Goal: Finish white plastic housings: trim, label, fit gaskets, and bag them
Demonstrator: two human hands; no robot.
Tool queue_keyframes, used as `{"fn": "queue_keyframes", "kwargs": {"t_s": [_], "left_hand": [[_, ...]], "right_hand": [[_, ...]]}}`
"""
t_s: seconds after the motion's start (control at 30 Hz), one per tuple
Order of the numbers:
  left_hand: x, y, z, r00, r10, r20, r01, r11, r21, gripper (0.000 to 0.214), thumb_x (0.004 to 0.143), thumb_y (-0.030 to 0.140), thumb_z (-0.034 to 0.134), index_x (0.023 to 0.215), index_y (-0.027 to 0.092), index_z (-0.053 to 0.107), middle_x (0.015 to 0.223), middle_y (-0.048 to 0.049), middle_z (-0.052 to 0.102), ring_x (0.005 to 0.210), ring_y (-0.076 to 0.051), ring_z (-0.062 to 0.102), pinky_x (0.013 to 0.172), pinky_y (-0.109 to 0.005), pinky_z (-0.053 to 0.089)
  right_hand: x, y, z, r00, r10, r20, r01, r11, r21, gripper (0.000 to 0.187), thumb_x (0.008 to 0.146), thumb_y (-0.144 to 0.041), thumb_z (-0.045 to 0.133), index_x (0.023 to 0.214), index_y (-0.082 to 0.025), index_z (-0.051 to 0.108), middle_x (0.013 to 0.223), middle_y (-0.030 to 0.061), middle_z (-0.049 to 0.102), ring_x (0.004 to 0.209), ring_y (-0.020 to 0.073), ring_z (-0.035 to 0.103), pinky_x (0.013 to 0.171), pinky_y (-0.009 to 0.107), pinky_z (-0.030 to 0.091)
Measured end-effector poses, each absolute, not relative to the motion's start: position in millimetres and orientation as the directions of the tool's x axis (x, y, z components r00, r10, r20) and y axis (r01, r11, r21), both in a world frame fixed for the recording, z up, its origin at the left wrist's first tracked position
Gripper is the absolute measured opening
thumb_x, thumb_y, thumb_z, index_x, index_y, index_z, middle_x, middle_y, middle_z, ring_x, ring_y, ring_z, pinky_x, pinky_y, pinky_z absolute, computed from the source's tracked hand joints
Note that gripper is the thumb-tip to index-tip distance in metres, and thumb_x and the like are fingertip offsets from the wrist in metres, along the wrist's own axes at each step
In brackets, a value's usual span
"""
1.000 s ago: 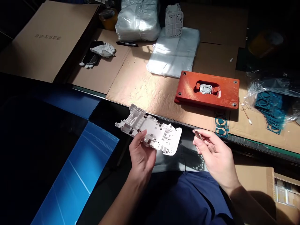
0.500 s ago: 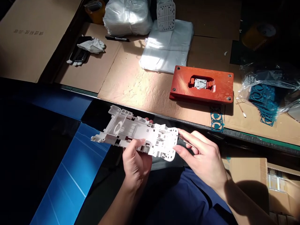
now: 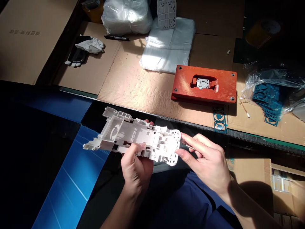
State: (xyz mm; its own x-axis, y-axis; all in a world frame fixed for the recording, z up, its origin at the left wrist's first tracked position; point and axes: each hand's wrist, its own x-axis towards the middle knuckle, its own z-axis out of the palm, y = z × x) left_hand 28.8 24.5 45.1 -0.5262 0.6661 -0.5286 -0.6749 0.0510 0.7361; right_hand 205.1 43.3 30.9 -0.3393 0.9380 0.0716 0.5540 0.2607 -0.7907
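Observation:
A white plastic housing [image 3: 135, 135] with many slots and clips is tilted in front of me, below the table edge. My left hand [image 3: 137, 163] grips it from underneath, thumb on top and fingertips showing at its far side. At its rounded right end, my right hand [image 3: 205, 156] has thumb and forefinger by the rim. A slim metal tool [image 3: 188, 145], perhaps tweezers, lies in the right fingers; its tip is hard to make out. Beyond, on the table, a red fixture block [image 3: 183, 84] holds a small white square part [image 3: 203, 83] in its recess.
Blue cut-out sheets [image 3: 268, 101] lie in clear plastic at right, near a cotton swab [image 3: 246, 111]. One blue strip [image 3: 219, 121] overhangs the table edge. Farther back are clear bags [image 3: 166, 47], another white part [image 3: 166, 14], a black marker [image 3: 116, 38] and gloves [image 3: 89, 46].
The white housing has shifted slightly left and turned a little in my left hand's grip. My right hand stays at its rounded end. The view has moved slightly.

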Motion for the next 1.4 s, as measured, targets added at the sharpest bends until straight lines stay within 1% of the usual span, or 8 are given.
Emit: {"fn": "queue_keyframes", "kwargs": {"t_s": [0.13, 0.53, 0.77, 0.83, 1.03, 1.17, 1.3, 1.4], "left_hand": [[29, 25, 45, -0.523, 0.667, -0.530, -0.679, 0.049, 0.732, 0.049, 0.070, 0.006, 0.059, 0.110, 0.032, 0.072, 0.099, -0.0007, 0.078, 0.121, -0.030, 0.066, 0.100, -0.044, 0.055], [31, 27, 47, -0.539, 0.655, -0.530, -0.672, 0.045, 0.739, 0.050, 0.064, 0.006, 0.061, 0.107, 0.030, 0.071, 0.099, -0.0007, 0.079, 0.119, -0.032, 0.067, 0.098, -0.044, 0.056], [29, 25, 40, -0.576, 0.623, -0.529, -0.673, 0.006, 0.739, 0.045, 0.067, 0.007, 0.059, 0.106, 0.027, 0.071, 0.092, -0.0036, 0.077, 0.109, -0.028, 0.071, 0.090, -0.040, 0.060], [29, 24, 39, -0.575, 0.621, -0.533, -0.678, 0.001, 0.735, 0.044, 0.067, 0.007, 0.059, 0.105, 0.026, 0.072, 0.091, -0.0042, 0.076, 0.108, -0.027, 0.071, 0.088, -0.039, 0.060], [29, 24, 39, -0.567, 0.618, -0.544, -0.692, 0.000, 0.721, 0.038, 0.068, 0.008, 0.059, 0.099, 0.025, 0.073, 0.090, -0.0032, 0.077, 0.108, -0.027, 0.071, 0.089, -0.038, 0.059], [29, 24, 39, -0.566, 0.626, -0.536, -0.686, 0.003, 0.728, 0.036, 0.068, 0.009, 0.060, 0.096, 0.025, 0.075, 0.090, -0.0019, 0.078, 0.109, -0.028, 0.071, 0.090, -0.038, 0.059], [30, 28, 37, -0.585, 0.613, -0.532, -0.690, -0.031, 0.723, 0.040, 0.067, 0.008, 0.060, 0.100, 0.025, 0.075, 0.092, -0.0011, 0.078, 0.112, -0.027, 0.070, 0.094, -0.038, 0.057], [25, 33, 35, -0.594, 0.619, -0.513, -0.673, -0.034, 0.739, 0.036, 0.072, 0.011, 0.064, 0.104, 0.024, 0.075, 0.097, -0.0018, 0.078, 0.115, -0.027, 0.069, 0.098, -0.039, 0.056]], "right_hand": [[205, 45, 32, -0.302, 0.952, 0.057, 0.542, 0.221, -0.811, 0.050, 0.090, -0.047, 0.072, 0.132, -0.019, 0.068, 0.087, 0.0051, 0.067, 0.070, 0.0142, 0.061, 0.061, 0.026, 0.051], [205, 40, 31, -0.305, 0.946, 0.112, 0.537, 0.268, -0.800, 0.032, 0.092, -0.037, 0.072, 0.117, -0.017, 0.075, 0.081, 0.0047, 0.067, 0.066, 0.0130, 0.059, 0.055, 0.025, 0.045], [207, 38, 30, -0.380, 0.917, 0.123, 0.512, 0.319, -0.798, 0.054, 0.086, -0.045, 0.077, 0.130, -0.015, 0.068, 0.087, 0.0049, 0.066, 0.071, 0.0137, 0.061, 0.061, 0.026, 0.049], [207, 36, 29, -0.383, 0.915, 0.126, 0.515, 0.324, -0.793, 0.055, 0.086, -0.045, 0.078, 0.130, -0.014, 0.068, 0.086, 0.0048, 0.065, 0.070, 0.0134, 0.061, 0.060, 0.026, 0.048], [203, 32, 26, -0.360, 0.916, 0.179, 0.530, 0.359, -0.769, 0.042, 0.089, -0.039, 0.075, 0.122, -0.013, 0.073, 0.078, 0.0041, 0.063, 0.063, 0.0127, 0.057, 0.053, 0.026, 0.044], [200, 31, 26, -0.366, 0.897, 0.249, 0.507, 0.417, -0.755, 0.035, 0.090, -0.032, 0.076, 0.117, -0.010, 0.075, 0.080, 0.0068, 0.066, 0.065, 0.0139, 0.060, 0.057, 0.027, 0.047], [204, 29, 22, -0.463, 0.837, 0.293, 0.409, 0.495, -0.767, 0.031, 0.087, -0.032, 0.078, 0.109, -0.010, 0.078, 0.072, 0.0046, 0.064, 0.061, 0.0142, 0.059, 0.057, 0.029, 0.047], [213, 29, 15, -0.462, 0.847, 0.263, 0.366, 0.453, -0.813, 0.027, 0.093, -0.019, 0.070, 0.118, -0.011, 0.075, 0.076, 0.0041, 0.065, 0.065, 0.0130, 0.061, 0.060, 0.028, 0.048]]}}
